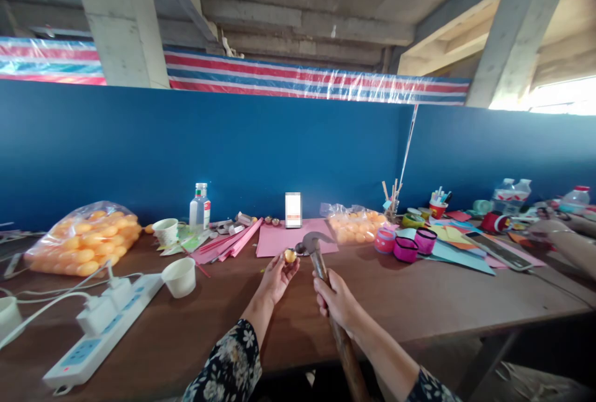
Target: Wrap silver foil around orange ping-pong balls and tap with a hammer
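Note:
My left hand [278,279] pinches a small, shiny, golden-brown ball [290,256] between thumb and fingertips; its exact kind is unclear. In my right hand [338,299] is a claw hammer [344,352], gripped around its wooden handle. The hammer's head lies close beside the ball, and I cannot tell whether they touch. Behind both hands a pink sheet [270,242] lies on the table [298,340]. Two small brownish balls [272,221] rest toward its back edge, left of an upright phone [293,211] with a lit screen.
At left are a bag of orange balls [88,241], a power strip [105,334] with cables, a paper cup [179,278] and glass bottles [200,206]. Another orange-ball bag [356,223], pink wristbands [406,249] and coloured paper [459,256] lie right. Another person's arm [568,237] reaches in.

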A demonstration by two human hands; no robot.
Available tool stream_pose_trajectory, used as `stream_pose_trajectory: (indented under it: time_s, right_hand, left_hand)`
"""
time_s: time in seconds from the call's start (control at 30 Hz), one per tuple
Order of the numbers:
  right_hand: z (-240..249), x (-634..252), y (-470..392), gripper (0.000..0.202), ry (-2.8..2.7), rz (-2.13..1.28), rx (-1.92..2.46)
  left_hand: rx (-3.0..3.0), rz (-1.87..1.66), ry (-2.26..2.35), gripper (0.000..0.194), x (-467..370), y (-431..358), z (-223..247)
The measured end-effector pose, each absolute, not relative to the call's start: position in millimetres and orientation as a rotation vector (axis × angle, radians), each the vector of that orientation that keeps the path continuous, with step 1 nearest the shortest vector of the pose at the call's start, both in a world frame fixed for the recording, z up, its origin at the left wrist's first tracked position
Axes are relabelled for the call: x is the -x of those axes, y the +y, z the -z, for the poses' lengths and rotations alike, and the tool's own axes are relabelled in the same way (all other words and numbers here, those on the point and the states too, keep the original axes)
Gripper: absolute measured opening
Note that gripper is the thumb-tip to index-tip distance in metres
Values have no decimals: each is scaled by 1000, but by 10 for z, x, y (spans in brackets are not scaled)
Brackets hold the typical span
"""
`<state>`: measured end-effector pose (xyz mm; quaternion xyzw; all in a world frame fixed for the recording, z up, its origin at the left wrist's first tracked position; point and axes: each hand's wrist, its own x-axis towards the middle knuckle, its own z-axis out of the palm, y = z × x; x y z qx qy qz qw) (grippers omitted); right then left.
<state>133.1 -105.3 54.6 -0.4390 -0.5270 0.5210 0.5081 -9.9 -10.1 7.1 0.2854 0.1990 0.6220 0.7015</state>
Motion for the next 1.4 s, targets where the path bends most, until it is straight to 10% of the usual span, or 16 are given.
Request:
stream_pose_trajectory:
  time_s: [1.4]
  right_hand:
    - [-395, -1537, -949, 31, -1560, -1038, 1183]
  left_hand:
    - [-502, -1371, 540, 10, 96, -75, -70]
